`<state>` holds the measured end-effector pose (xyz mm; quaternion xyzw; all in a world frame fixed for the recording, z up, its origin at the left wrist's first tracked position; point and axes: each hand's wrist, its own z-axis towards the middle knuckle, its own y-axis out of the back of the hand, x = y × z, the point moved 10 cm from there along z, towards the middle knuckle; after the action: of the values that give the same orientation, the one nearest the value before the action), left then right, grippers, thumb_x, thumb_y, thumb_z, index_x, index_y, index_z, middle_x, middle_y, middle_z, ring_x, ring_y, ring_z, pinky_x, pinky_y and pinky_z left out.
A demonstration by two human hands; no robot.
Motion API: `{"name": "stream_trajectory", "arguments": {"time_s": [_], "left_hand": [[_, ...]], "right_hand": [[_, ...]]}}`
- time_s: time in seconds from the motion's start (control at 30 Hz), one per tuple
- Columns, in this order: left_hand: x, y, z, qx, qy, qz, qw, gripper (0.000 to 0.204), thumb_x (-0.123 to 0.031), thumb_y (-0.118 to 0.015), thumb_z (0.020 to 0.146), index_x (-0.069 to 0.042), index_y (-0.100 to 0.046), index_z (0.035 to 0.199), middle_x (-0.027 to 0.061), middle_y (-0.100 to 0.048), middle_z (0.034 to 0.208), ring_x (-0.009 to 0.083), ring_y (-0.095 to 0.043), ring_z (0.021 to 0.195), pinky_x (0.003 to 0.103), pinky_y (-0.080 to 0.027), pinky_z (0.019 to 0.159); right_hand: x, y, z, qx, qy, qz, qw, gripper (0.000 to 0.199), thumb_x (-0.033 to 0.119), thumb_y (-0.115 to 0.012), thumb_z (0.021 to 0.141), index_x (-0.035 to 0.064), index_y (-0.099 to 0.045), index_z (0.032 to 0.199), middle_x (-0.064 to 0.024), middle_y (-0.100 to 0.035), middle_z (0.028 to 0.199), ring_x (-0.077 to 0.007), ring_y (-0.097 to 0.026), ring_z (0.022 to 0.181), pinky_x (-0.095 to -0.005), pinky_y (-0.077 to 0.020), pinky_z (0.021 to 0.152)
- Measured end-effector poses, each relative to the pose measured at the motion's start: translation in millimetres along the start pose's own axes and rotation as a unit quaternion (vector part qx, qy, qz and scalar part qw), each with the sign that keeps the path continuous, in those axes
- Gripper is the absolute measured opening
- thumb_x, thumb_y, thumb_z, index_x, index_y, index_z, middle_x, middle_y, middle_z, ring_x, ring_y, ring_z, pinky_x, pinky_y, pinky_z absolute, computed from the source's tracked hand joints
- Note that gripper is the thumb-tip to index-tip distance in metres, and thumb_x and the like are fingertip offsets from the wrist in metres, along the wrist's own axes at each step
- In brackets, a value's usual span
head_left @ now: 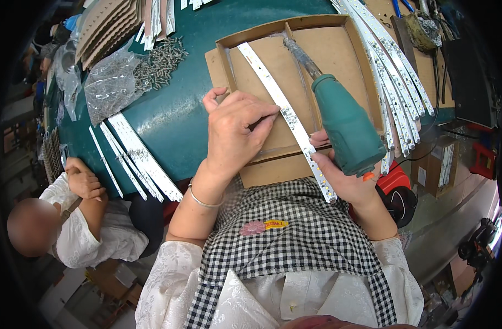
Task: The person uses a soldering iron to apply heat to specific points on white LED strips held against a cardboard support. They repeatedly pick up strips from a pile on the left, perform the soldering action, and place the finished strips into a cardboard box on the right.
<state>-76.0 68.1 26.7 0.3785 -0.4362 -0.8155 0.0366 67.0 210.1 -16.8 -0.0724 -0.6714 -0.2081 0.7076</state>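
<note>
My left hand [234,129] presses its fingertips on a long white light strip [273,90] that lies slanted across a shallow cardboard tray [251,35]. My right hand [344,181] grips a green electric screwdriver [347,129], its metal shaft pointing up into the tray. The strip's near end passes between my right fingers and sticks out over my checked apron.
A fan of white light strips [396,82] lies right of the tray, and more strips [138,159] rest at the green table's left edge. Loose screws [163,60] and clear plastic bags [111,82] sit at upper left. Another person [81,219] sits at the left.
</note>
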Motion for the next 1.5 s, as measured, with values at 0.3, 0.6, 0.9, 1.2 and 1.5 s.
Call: {"name": "stream_trajectory", "arguments": {"time_s": [0.3,0.6,0.9,1.2,1.5], "left_hand": [[-1.7,-2.3,-0.6,0.002,0.009,0.01,1.0,0.016,-0.002,-0.08,0.072,-0.013,-0.078,0.084,-0.0023,-0.07,0.076,0.0128,-0.066,0.078,0.042,-0.034,0.099],[1.1,-0.7,-2.3,-0.015,0.027,-0.021,0.999,0.015,-0.007,-0.084,0.072,-0.014,-0.078,0.084,-0.002,-0.069,0.076,0.0135,-0.065,0.076,0.043,-0.035,0.099],[-7.9,-1.5,2.7,0.003,-0.017,0.031,0.999,0.014,-0.008,-0.084,0.072,-0.014,-0.077,0.083,-0.0021,-0.068,0.074,0.0138,-0.064,0.077,0.045,-0.033,0.099],[-8.8,-3.0,1.1,-0.012,-0.025,0.037,0.999,0.011,-0.009,-0.082,0.074,-0.015,-0.074,0.079,-0.0054,-0.066,0.071,0.012,-0.063,0.077,0.05,-0.03,0.101],[1.3,1.6,-1.1,-0.023,0.022,-0.038,0.999,0.013,-0.007,-0.082,0.073,-0.014,-0.075,0.081,-0.0042,-0.065,0.069,0.0124,-0.063,0.073,0.046,-0.031,0.101]], "right_hand": [[0.1,0.2,0.5,-0.001,0.004,0.002,1.0,0.066,0.001,-0.08,0.077,-0.0076,-0.049,0.135,-0.0163,-0.069,0.116,-0.0234,-0.073,0.096,-0.0319,-0.0569,0.082],[-7.4,0.3,-0.8,-0.013,-0.018,0.019,1.0,0.065,0.002,-0.08,0.077,-0.0077,-0.049,0.135,-0.0153,-0.07,0.115,-0.0224,-0.073,0.095,-0.0318,-0.0565,0.083],[-5.1,-0.3,0.2,-0.008,-0.025,0.016,1.0,0.063,0.002,-0.08,0.078,-0.0077,-0.05,0.133,-0.0136,-0.07,0.112,-0.0208,-0.071,0.096,-0.0313,-0.0552,0.084],[-3.8,-1.1,0.7,-0.01,-0.038,0.016,0.999,0.064,0.003,-0.08,0.078,-0.0076,-0.049,0.134,-0.0132,-0.07,0.11,-0.0198,-0.071,0.095,-0.0311,-0.055,0.084],[-4.5,0.7,0.0,-0.007,-0.02,0.0,1.0,0.063,0.003,-0.079,0.078,-0.0068,-0.05,0.134,-0.0128,-0.071,0.109,-0.0195,-0.071,0.095,-0.0307,-0.0551,0.083]]}}
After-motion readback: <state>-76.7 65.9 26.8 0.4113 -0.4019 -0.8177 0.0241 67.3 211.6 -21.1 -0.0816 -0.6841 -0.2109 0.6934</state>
